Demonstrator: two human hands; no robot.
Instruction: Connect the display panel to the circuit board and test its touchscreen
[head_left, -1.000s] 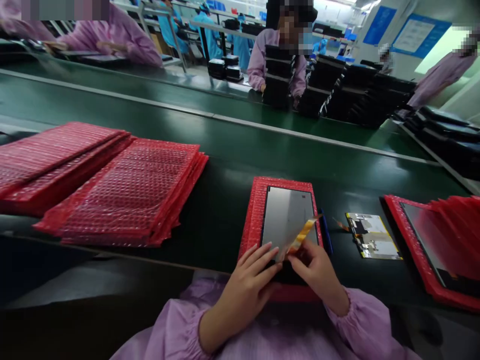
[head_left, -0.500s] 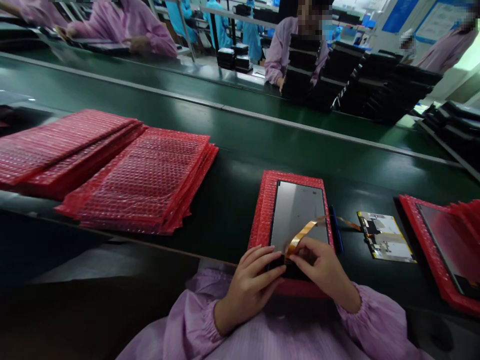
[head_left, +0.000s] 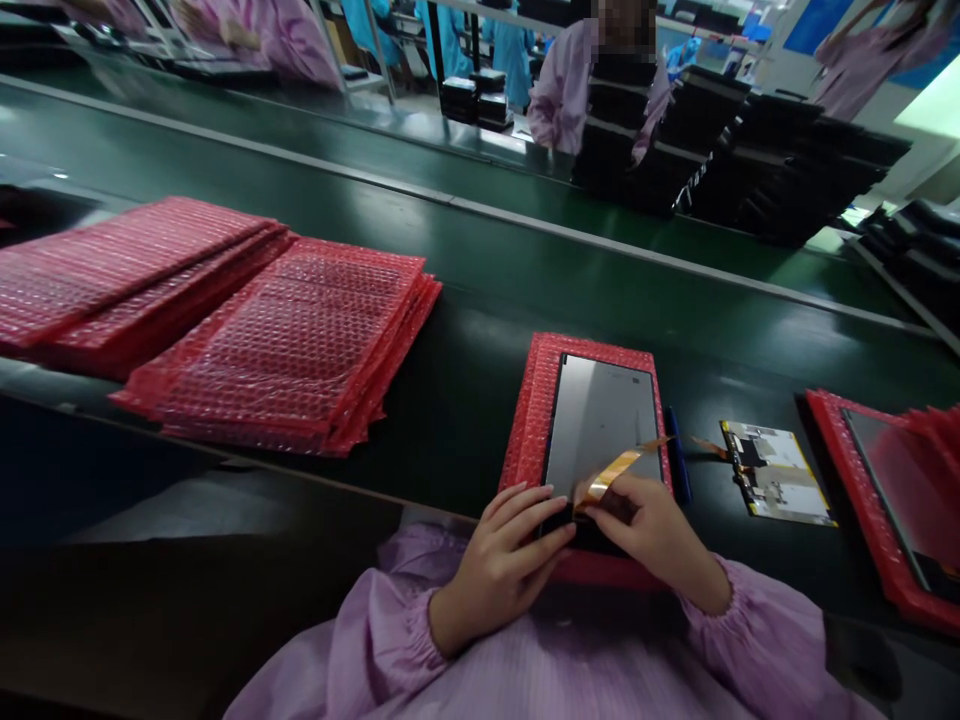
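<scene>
A display panel [head_left: 600, 410] with a grey back lies on red bubble-wrap bags [head_left: 532, 400] in front of me. My left hand [head_left: 510, 550] rests on the panel's near left edge, its fingers stretched out. With thumb and finger, my right hand [head_left: 649, 520] pinches the near end of an orange flat ribbon cable [head_left: 615, 475] over the panel's lower part. The cable arches up to the right; its pinched tip is partly hidden by my fingers. A blue pen-like tool [head_left: 679, 460] lies along the panel's right side.
A circuit-board assembly [head_left: 780, 472] lies right of the tool. Another panel [head_left: 900, 490] sits on red bubble wrap at far right. Stacks of red bubble-wrap bags [head_left: 300, 340] lie on the left. Across the green bench [head_left: 480, 260], co-workers sit near black stacks [head_left: 780, 165].
The view has shifted slightly. The orange cable's far end now stands apart from the circuit-board assembly's short tail. Both hands keep nearly the same place on the panel.
</scene>
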